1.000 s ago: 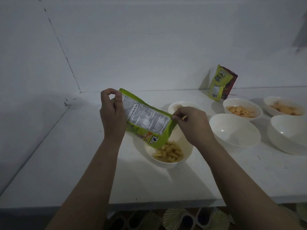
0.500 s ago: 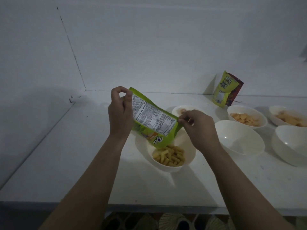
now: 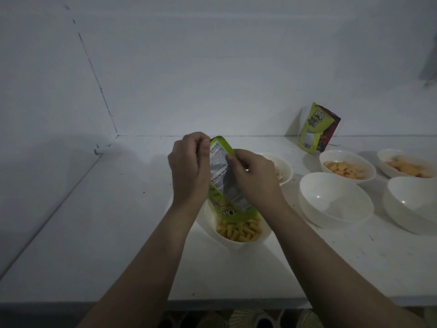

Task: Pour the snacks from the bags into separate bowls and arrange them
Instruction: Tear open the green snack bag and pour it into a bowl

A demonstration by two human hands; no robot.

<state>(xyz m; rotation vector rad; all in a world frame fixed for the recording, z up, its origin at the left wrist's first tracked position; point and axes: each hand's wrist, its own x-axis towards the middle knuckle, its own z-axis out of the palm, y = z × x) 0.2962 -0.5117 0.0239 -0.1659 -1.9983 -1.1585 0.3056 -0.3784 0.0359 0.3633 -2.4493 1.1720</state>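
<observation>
Six white bowls (image 3: 335,200) sit on a white counter (image 3: 118,233) against white walls (image 3: 212,67).

Glossy plastic bowls and foil-like snack bags on a matt white counter.
A crinkled, shiny green bag (image 3: 224,185) with a printed label is seen above a smooth, glossy white bowl (image 3: 238,233) of dry, matt yellow sticks (image 3: 238,229). An empty bowl (image 3: 334,200) shows small highlights. The counter (image 3: 118,221) looks matt and speckled, the wall (image 3: 212,67) flat painted.
</observation>
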